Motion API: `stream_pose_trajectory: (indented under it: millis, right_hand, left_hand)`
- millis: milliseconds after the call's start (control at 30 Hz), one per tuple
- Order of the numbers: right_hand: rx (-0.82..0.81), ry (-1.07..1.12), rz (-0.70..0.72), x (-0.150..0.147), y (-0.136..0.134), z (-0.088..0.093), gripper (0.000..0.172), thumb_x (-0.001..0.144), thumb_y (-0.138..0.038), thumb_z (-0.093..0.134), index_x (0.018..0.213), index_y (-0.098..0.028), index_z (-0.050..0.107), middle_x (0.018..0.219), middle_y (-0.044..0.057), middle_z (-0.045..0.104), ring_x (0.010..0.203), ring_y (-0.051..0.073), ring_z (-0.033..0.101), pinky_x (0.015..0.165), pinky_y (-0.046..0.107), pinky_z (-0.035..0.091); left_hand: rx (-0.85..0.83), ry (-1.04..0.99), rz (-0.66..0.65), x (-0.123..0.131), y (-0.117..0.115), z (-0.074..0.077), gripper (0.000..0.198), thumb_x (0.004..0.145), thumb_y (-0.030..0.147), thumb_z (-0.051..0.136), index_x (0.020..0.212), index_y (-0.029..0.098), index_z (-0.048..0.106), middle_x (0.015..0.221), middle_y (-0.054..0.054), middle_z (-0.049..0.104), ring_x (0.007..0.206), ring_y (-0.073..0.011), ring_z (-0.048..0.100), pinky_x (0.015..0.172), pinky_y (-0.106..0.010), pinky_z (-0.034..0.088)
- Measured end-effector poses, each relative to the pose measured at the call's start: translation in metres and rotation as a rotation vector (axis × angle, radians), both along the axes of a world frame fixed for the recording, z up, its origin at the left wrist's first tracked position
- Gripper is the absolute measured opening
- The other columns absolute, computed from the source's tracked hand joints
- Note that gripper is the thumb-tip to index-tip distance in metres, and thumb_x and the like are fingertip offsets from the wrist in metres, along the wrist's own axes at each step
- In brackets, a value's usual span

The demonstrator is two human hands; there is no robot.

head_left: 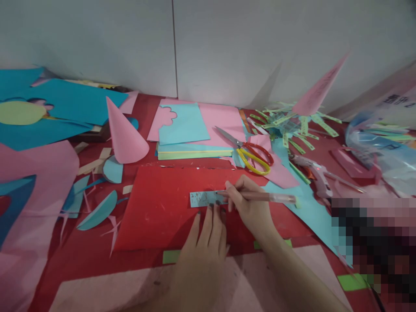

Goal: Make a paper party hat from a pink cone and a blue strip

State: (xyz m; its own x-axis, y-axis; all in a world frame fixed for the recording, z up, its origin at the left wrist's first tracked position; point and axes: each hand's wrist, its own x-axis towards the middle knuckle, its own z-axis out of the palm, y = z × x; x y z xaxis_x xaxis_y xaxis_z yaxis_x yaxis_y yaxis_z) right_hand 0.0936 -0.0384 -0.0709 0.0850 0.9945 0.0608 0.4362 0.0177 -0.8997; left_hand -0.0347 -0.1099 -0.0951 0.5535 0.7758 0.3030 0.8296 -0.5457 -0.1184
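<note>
My right hand point(251, 203) is closed around a brownish pen point(256, 196), its tip touching a small light blue paper strip point(199, 199) that bears handwritten marks. Fingers stretched out, my left hand point(208, 236) lies flat with its fingertips at the strip's lower edge. Under both is a red sheet point(152, 208). Beyond it, scissors point(242, 147) with one red and one yellow handle rest with blades apart on stacked coloured paper point(195, 151).
A pink paper cone point(126, 138) stands at left, near blue paper scraps point(100, 212). At right are another pink cone point(316, 91) with green paper strips, a glue gun point(316, 173) and a clear plastic bag point(386, 143). A white wall point(227, 52) rises behind.
</note>
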Motion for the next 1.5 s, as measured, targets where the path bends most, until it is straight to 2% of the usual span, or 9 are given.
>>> stream_pose_trajectory:
  millis: [333,467,833,1033,1133,1400,1500]
  right_hand:
    - [0.004,-0.029,0.017,-0.0014,-0.0013,0.0004,0.031,0.081,-0.033,0.052,0.055,-0.022,0.040,0.040,-0.006,0.048,0.040,0.009,0.047,0.047,0.021,0.040]
    - [0.014,-0.013,0.010,0.0002,-0.0005,-0.0001,0.031,0.081,-0.034,0.052,0.055,-0.022,0.041,0.040,-0.006,0.048,0.042,0.010,0.050,0.049,0.022,0.041]
    - [-0.009,-0.015,-0.005,-0.0019,-0.0009,0.0001,0.031,0.080,-0.030,0.052,0.054,-0.022,0.038,0.038,-0.007,0.045,0.043,0.011,0.052,0.050,0.023,0.043]
    - [-0.014,0.080,-0.045,0.0001,0.0002,-0.0027,0.030,0.081,-0.031,0.052,0.055,-0.023,0.037,0.037,-0.007,0.045,0.043,0.013,0.053,0.052,0.025,0.045]
    - [-0.012,0.060,-0.033,0.0005,-0.0004,-0.0030,0.031,0.081,-0.032,0.052,0.055,-0.023,0.038,0.037,-0.007,0.045,0.041,0.012,0.051,0.050,0.025,0.044]
    - [-0.010,0.073,-0.045,0.0007,-0.0010,0.0005,0.032,0.081,-0.033,0.053,0.055,-0.022,0.038,0.037,-0.007,0.045,0.049,0.014,0.059,0.053,0.023,0.046]
    - [0.003,0.047,-0.038,0.0012,-0.0012,0.0002,0.032,0.081,-0.033,0.053,0.055,-0.022,0.038,0.038,-0.007,0.045,0.046,0.013,0.057,0.052,0.023,0.045]
  left_hand:
    - [0.004,-0.029,-0.008,0.0003,-0.0005,0.0002,0.037,0.085,0.026,0.035,0.110,0.011,0.059,0.120,-0.011,0.057,0.115,-0.0242,0.046,0.094,-0.039,0.035]
    - [-0.009,0.004,0.002,-0.0001,-0.0006,0.0008,0.038,0.086,0.027,0.036,0.113,0.011,0.057,0.120,-0.011,0.056,0.115,-0.0231,0.046,0.095,-0.038,0.034]
    - [0.029,-0.046,0.001,0.0008,0.0021,0.0021,0.036,0.086,0.024,0.034,0.106,0.011,0.062,0.116,-0.009,0.060,0.111,-0.0227,0.050,0.091,-0.037,0.040]
    - [0.023,-0.043,0.008,0.0011,0.0007,0.0037,0.037,0.086,0.023,0.034,0.109,0.010,0.060,0.117,-0.010,0.060,0.111,-0.0226,0.050,0.091,-0.036,0.040]
    - [0.023,-0.035,0.004,0.0016,0.0012,0.0027,0.037,0.086,0.023,0.034,0.109,0.010,0.060,0.116,-0.010,0.060,0.111,-0.0224,0.050,0.090,-0.036,0.040]
    - [0.035,-0.037,0.003,0.0013,0.0022,0.0006,0.037,0.086,0.025,0.034,0.108,0.010,0.060,0.116,-0.010,0.060,0.110,-0.0227,0.051,0.091,-0.037,0.040]
    - [0.029,-0.043,-0.003,0.0003,0.0011,0.0017,0.038,0.086,0.024,0.033,0.108,0.010,0.060,0.116,-0.010,0.060,0.110,-0.0233,0.051,0.090,-0.037,0.040]
